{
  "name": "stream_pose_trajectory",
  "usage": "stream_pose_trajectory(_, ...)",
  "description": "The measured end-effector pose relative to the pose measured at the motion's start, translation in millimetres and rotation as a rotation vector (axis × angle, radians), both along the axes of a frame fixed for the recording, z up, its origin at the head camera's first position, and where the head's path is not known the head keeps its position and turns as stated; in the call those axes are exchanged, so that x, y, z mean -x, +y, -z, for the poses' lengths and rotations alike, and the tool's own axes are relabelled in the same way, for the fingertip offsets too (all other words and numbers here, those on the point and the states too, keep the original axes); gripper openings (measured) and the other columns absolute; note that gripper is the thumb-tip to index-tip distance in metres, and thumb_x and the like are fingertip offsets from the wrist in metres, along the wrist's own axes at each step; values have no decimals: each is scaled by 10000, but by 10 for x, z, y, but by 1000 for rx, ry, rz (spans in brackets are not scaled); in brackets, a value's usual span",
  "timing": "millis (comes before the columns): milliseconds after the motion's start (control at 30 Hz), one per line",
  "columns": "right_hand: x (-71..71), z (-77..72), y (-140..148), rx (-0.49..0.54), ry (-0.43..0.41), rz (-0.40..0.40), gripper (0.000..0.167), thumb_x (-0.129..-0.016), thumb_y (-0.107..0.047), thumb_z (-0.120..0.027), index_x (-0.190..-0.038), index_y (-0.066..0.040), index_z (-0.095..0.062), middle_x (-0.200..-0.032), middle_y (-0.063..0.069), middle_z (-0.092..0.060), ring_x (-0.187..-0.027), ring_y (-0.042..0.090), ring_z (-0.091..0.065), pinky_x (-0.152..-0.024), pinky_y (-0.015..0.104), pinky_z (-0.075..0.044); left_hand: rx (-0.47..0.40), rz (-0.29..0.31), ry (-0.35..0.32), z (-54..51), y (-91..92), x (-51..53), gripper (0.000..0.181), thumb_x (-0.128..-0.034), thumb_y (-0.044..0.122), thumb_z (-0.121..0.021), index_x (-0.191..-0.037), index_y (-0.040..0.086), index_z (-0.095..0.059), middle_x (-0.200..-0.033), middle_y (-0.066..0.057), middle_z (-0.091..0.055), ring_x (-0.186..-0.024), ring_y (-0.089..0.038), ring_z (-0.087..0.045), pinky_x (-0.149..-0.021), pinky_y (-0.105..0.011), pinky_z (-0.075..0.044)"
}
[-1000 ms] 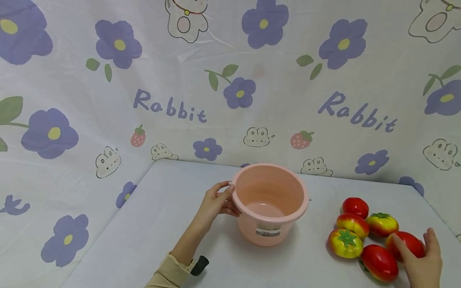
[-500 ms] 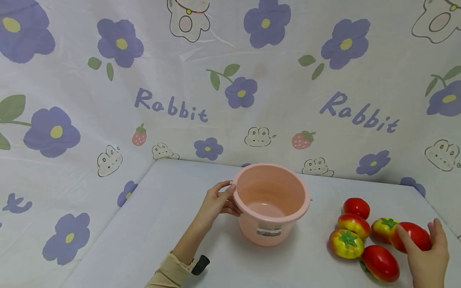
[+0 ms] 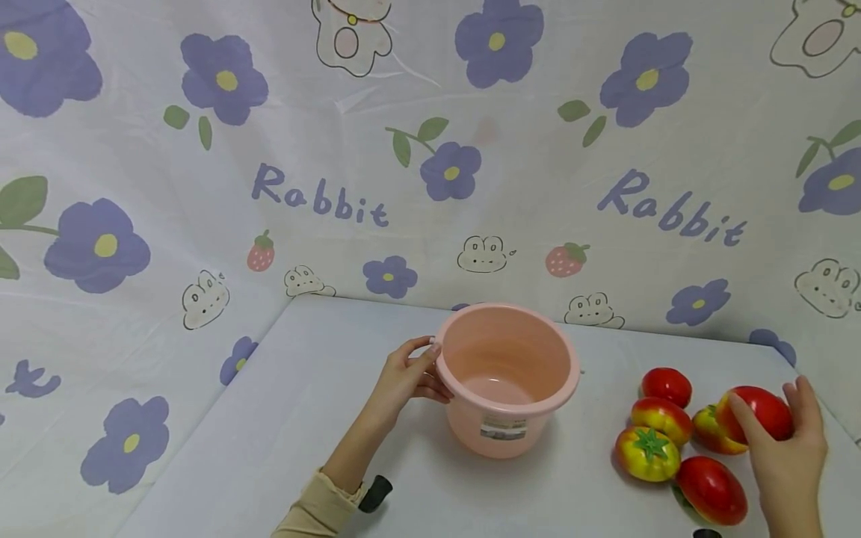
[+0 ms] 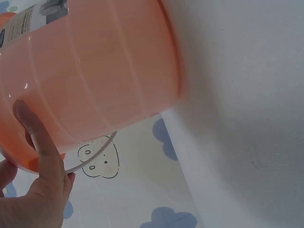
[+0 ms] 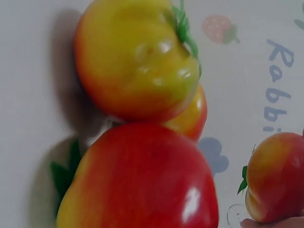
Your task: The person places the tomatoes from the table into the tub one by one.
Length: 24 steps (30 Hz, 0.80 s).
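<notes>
My left hand (image 3: 406, 377) grips the left rim of a pink plastic bucket (image 3: 471, 430), which stands upright on the table. In the left wrist view, the thumb (image 4: 40, 133) presses the bucket wall beside a thin pale handle (image 4: 97, 154). My right hand (image 3: 794, 456) holds a red and yellow toy tomato (image 3: 760, 412) between thumb and fingers. That tomato is raised and partly hides a yellow-red tomato (image 3: 716, 433) behind it. The right wrist view shows the held tomato (image 5: 280, 175) at lower right, its green leaves facing left.
Several other toy tomatoes lie close together right of the bucket, including a yellow one with green leaves (image 3: 647, 453) and a red one (image 3: 711, 489) nearest me. A patterned cloth (image 3: 323, 239) hangs behind the white table (image 3: 269, 433). A black object (image 3: 374, 493) is near my left sleeve.
My right hand has lifted the tomato from the group, moving it up and farther from me, so it now overlaps the yellow-red one. My left hand and the bucket have stayed put.
</notes>
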State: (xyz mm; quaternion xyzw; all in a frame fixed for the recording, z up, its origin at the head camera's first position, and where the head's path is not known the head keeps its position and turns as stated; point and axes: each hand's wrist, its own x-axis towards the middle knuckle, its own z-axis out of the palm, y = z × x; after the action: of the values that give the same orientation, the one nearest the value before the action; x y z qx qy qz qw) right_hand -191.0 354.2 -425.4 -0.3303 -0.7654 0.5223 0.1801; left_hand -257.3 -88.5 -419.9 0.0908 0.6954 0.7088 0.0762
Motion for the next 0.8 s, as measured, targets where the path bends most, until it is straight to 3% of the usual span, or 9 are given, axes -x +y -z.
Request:
stream_pose_trajectory(433,164,-206,-203,2,96,-106,814,-960,-297,-590,-1512,-497,-26,-1634,-188,-91,-1547,149,-60,-1202,473,-245,7,-1,-2,8,2,1,601,-978,418,-558,-1453,94,-386,-817,-89,-718,-664,-196,-734,-731,-432,-626)
stream_pose_trajectory(800,290,-359,-449,-40,173,-220,804,-965,-336,-587,-1539,-433,-34,-1645,-141,-116,-1545,191,-104,-1202,481,-259,-4,-4,-3,12,5,2,582,-985,402,-552,-1450,93,-387,-791,-70,-713,-649,-189,-730,-703,-408,-630)
